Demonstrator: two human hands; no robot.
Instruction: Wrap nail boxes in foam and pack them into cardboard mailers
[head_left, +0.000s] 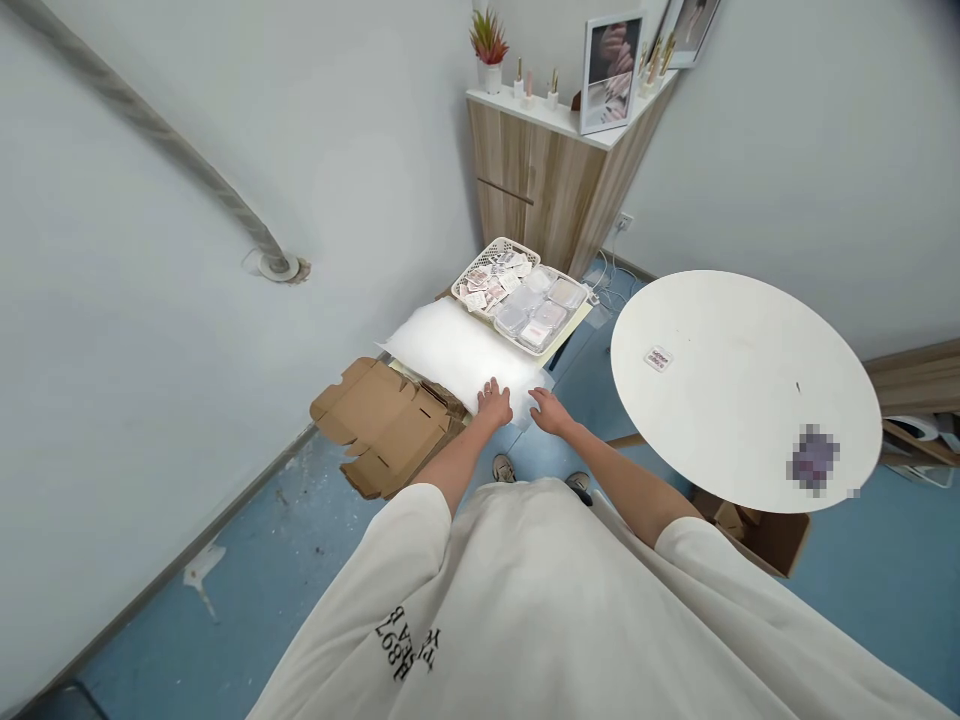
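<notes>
My left hand [494,404] rests with spread fingers at the near edge of a stack of white foam sheets [442,345]. Just right of it, my right hand [549,411] is at the right end of the sheets, its fingers apart and curved. Neither hand holds anything that I can see. Beyond the sheets stand two white baskets side by side. The left basket [459,283] has many small printed cards in it; the right basket [583,292] has several clear square boxes. Flattened brown cardboard boxes [390,420] lie to the left of my left hand.
A round white table [735,390] stands at the right with a small printed card [658,359] on it. An open cardboard carton [780,545] is underneath. A wooden cabinet [540,170] holds a potted plant [490,45] and a picture frame [611,75]. Cables [615,270] hang nearby.
</notes>
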